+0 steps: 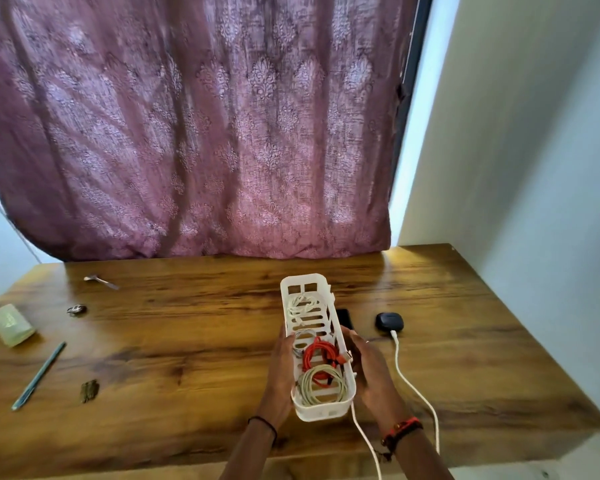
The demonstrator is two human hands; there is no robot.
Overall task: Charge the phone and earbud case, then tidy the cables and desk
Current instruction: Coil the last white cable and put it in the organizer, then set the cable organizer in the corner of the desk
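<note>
I hold a long white slotted basket over the wooden desk, my left hand gripping its left side and my right hand its right side. Inside lie a coiled white cable, a coiled red cable and a coiled beige cable. A black phone lies partly hidden behind the basket. To the right sits the dark earbud case with a white charging cable plugged in. Another white cable runs off the front edge.
On the desk's left lie a pale green packet, a teal pen, a small brown scrap, a small metal piece and a spoon. A mauve curtain hangs behind; a wall stands at right.
</note>
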